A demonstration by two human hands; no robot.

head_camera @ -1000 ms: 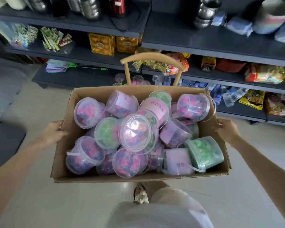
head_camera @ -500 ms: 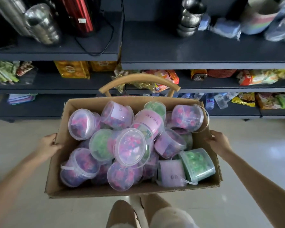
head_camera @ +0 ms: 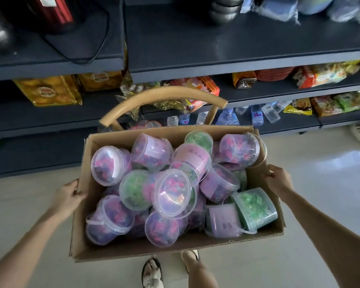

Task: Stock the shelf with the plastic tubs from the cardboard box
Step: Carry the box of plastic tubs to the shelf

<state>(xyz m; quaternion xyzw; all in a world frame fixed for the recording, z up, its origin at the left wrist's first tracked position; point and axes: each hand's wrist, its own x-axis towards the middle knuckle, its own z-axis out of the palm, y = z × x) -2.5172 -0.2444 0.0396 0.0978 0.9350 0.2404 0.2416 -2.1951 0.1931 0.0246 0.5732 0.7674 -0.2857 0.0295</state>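
Your left hand [head_camera: 68, 196] and right hand [head_camera: 277, 179] clasp the cardboard box's [head_camera: 133, 250] side walls, plastic tubs [head_camera: 173, 194] between them, shelf [head_camera: 216, 38] beyond its far edge.

From my remote seat I see the brown cardboard box [head_camera: 195, 243] in the middle, with my left hand [head_camera: 68, 197] gripping its left wall and my right hand [head_camera: 279, 179] gripping its right wall. The round clear plastic tubs [head_camera: 174, 194] lie heaped inside it. Just behind the box stands a curved wooden chair back [head_camera: 162, 96]. Behind that is the dark metal shelf [head_camera: 195, 44], with small clear water bottles [head_camera: 257, 116] on its lowest tier to the right.
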